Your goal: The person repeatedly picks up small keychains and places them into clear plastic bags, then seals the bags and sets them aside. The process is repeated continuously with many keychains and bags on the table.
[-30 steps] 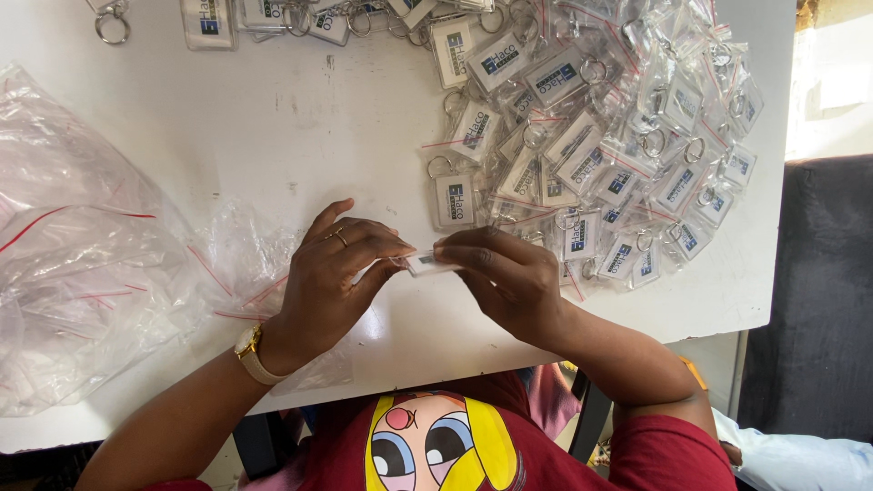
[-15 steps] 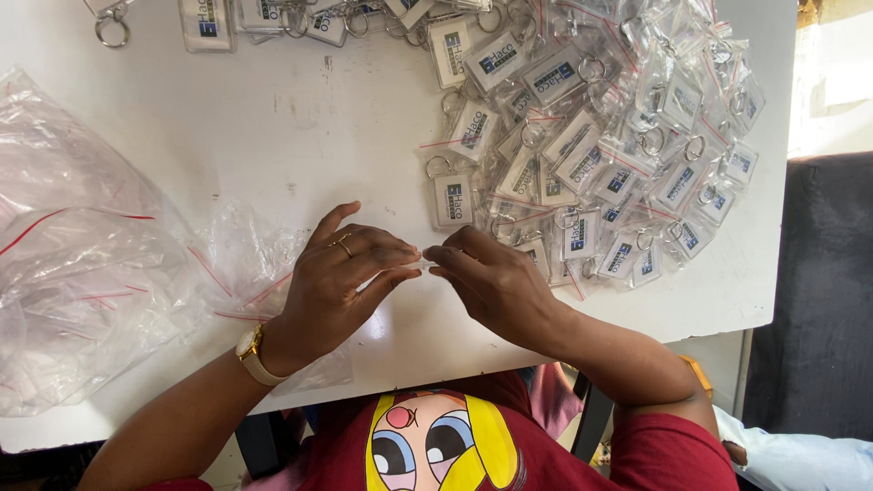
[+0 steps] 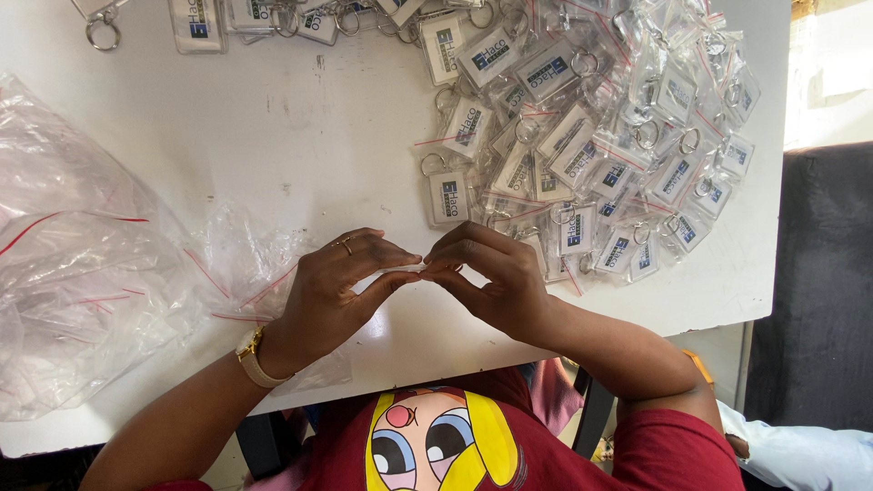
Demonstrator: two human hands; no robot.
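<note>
My left hand (image 3: 332,291) and my right hand (image 3: 491,277) meet fingertip to fingertip over the white table (image 3: 273,136), near its front edge. Between the fingers they pinch a small clear plastic pouch (image 3: 420,269), mostly hidden by the fingers. A gold ring sits on a left finger and a watch (image 3: 252,357) on the left wrist. Just beyond my right hand lies a big heap of clear rectangular keychains in small bags (image 3: 591,136) with blue-and-white inserts and metal rings.
A pile of empty clear bags with red strips (image 3: 82,264) covers the left of the table, reaching under my left wrist. More loose keychains (image 3: 195,18) line the far edge. A dark chair (image 3: 809,300) stands right of the table.
Both hands have stayed together at the front edge. The small white piece seen between them a second ago is now almost covered by the fingertips, which have closed tighter.
</note>
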